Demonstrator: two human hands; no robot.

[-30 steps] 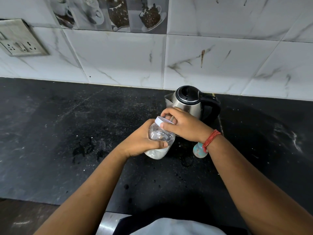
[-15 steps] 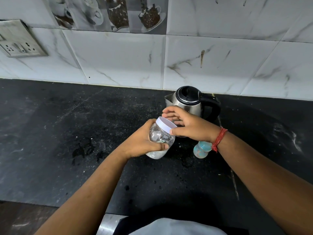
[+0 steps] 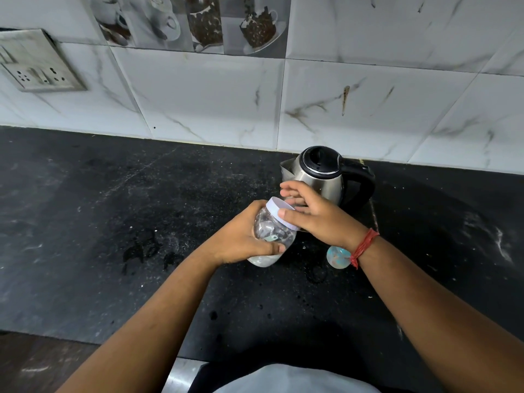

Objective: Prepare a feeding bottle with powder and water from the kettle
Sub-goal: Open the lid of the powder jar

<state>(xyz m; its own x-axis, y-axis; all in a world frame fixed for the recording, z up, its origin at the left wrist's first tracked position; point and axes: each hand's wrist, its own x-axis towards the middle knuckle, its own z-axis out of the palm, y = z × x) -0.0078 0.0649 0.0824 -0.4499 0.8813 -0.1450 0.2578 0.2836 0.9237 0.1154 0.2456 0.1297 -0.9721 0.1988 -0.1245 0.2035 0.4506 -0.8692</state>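
Observation:
A clear plastic jar [image 3: 272, 233] with white powder at its bottom and a white lid [image 3: 279, 209] is tilted above the black counter. My left hand [image 3: 241, 236] wraps around the jar's body. My right hand [image 3: 314, 214] rests on the lid, thumb at its near edge and fingers spread over the top. Behind the hands stands a steel kettle [image 3: 323, 173] with a black lid and handle. A pale blue feeding bottle [image 3: 337, 256] stands on the counter, partly hidden by my right wrist.
The black stone counter [image 3: 141, 222] carries wet spots and white specks. A marble-tiled wall [image 3: 212, 95] runs along the back, with a switch and socket plate [image 3: 37, 69] at the upper left. The counter's front edge is near my body.
My right hand has loosened from a closed grasp over the lid to a spread hold on it. The jar has shifted slightly left and tilted more.

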